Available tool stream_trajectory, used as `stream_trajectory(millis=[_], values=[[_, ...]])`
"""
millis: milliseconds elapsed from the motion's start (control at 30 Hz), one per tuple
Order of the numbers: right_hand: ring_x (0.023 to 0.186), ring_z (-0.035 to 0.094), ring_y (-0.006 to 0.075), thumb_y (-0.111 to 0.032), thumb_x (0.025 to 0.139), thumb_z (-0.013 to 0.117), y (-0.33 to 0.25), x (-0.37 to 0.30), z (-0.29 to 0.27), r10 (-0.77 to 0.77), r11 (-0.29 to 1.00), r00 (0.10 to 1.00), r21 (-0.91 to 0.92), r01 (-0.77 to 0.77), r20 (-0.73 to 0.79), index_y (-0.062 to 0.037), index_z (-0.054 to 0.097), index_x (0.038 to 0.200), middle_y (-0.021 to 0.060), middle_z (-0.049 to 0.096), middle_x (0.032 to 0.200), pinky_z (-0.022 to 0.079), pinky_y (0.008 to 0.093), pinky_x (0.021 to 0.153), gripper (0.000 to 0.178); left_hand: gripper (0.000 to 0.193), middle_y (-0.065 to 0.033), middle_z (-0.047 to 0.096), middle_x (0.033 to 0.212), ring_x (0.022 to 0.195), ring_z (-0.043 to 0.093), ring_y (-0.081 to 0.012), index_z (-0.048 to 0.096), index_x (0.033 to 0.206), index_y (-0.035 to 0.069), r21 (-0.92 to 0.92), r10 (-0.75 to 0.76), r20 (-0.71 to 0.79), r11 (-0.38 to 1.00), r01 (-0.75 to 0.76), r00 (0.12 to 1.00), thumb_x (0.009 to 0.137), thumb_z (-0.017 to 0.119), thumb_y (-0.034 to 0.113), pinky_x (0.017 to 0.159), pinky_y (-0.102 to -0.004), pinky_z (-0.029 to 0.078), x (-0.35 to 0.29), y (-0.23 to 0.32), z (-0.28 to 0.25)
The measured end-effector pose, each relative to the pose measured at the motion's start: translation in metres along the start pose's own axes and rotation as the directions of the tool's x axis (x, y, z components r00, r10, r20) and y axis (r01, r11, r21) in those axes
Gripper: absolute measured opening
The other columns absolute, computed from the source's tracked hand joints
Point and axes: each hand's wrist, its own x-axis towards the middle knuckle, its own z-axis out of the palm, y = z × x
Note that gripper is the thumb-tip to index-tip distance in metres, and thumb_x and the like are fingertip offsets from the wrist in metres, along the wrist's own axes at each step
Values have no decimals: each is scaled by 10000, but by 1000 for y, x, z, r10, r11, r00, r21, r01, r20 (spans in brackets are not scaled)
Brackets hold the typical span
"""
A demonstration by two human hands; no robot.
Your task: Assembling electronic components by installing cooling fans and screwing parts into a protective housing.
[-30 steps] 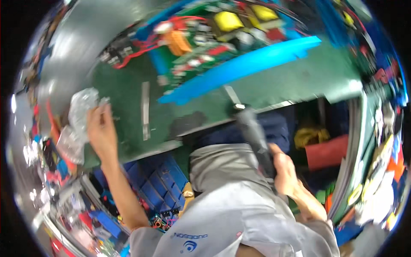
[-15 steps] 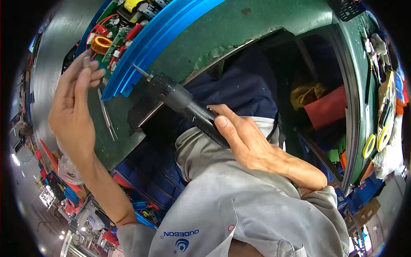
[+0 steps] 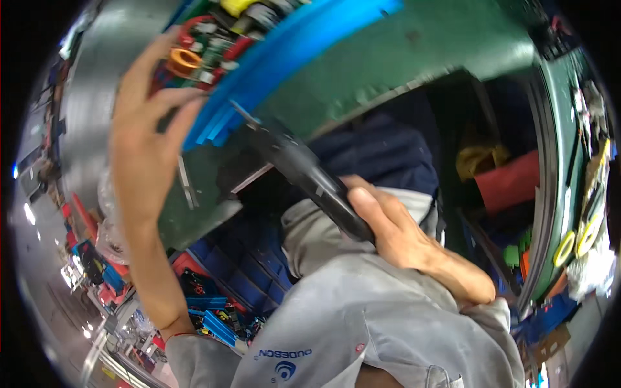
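Observation:
My right hand (image 3: 401,229) is wrapped round the rear of a black electric screwdriver (image 3: 310,178). Its thin metal bit points up and left, ending at the ribbed edge of a blue metal housing (image 3: 278,58). Inside the housing sits a green circuit board, with a copper-wound ring coil (image 3: 184,63) and several red and yellow parts. My left hand (image 3: 145,132) reaches to the board's left end with its fingers spread; the long fingers lie by the coil, the thumb near the housing's edge. It is blurred, and I cannot tell whether the fingertips touch the board.
Metal tweezers (image 3: 187,184) lie on the green bench top (image 3: 453,39) below the housing. An opening in the bench, holding a red sheet (image 3: 511,183) and a yellow bag, is at the right. Yellow tape rolls (image 3: 564,249) lie at the far right. Blue bins (image 3: 242,258) stand lower left.
My left hand has moved up and right, its fingers spreading from a closer grouping toward the coil. The screwdriver's place against the housing is about the same; the whole view has shifted.

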Motion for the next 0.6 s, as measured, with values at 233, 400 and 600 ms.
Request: stream_trajectory(millis=[233,400,600], values=[[709,597,127,-623,1051,236,18,-5,5,200,962,977,173,-209,69,-14,602,1201,57,670,809,456,272,667,726,97,-132,558,1447,1342,522,-336,704,837,23,-120,-96,72,987,104,993,767,771,34,1115,-427,409,2,7,3],[702,589,125,-642,1038,218,23,-9,-1,224,959,967,149,-241,120,7,578,1309,67,662,802,447,272,655,791,91,-104,544,1451,1356,498,-312,712,854,25,-177,-109,107,976,127,988,779,757,51,1087,-435,441,2,11,-1],[682,594,131,-803,939,258,15,-3,5,281,905,944,280,-321,174,37,528,1363,75,655,810,446,266,619,979,107,-85,559,1438,1374,476,-308,697,877,46,-188,-89,163,975,119,983,784,750,51,1093,-449,430,7,-2,-4]])
